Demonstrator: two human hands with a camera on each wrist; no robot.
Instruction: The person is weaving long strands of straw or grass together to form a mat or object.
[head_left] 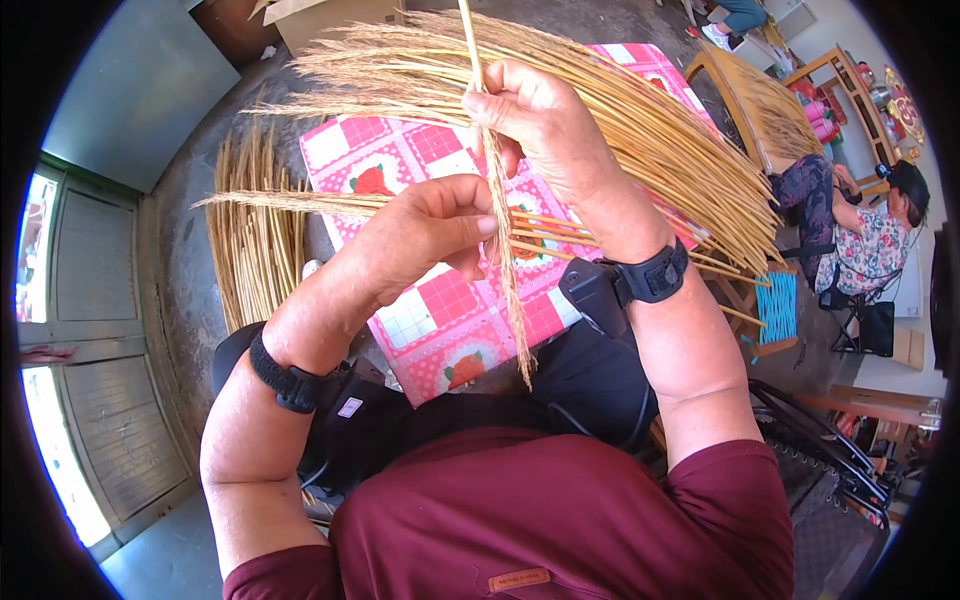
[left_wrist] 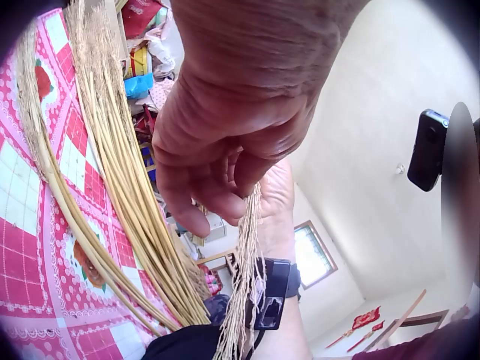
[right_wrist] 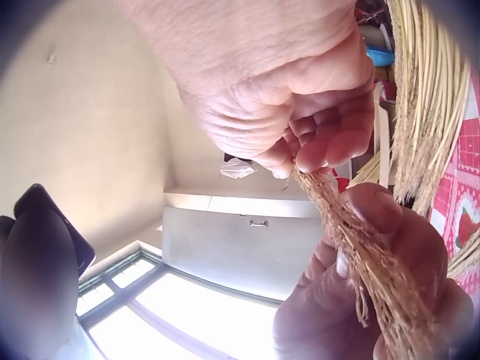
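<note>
One dried grass stalk with a feathery seed head (head_left: 512,290) hangs upright before me, its bare stem pointing up and the plume trailing down toward my lap. My right hand (head_left: 548,125) grips it where the stem meets the plume. Lower down, my left hand (head_left: 430,232) pinches the seed head between thumb and fingers. In the left wrist view the plume (left_wrist: 246,270) spills below the left fingertips. The right wrist view shows the seed head (right_wrist: 375,274) running from the right fingers down past the left thumb. A few stalks (head_left: 555,232) lie behind the hands.
A large bundle of grass stalks (head_left: 640,150) lies across the table with a pink-checked cloth (head_left: 420,300). Another bundle (head_left: 250,230) sits to the left. A cardboard box (head_left: 330,22) stands at the back. Another person (head_left: 870,225) sits at far right, near a blue woven stool (head_left: 776,308).
</note>
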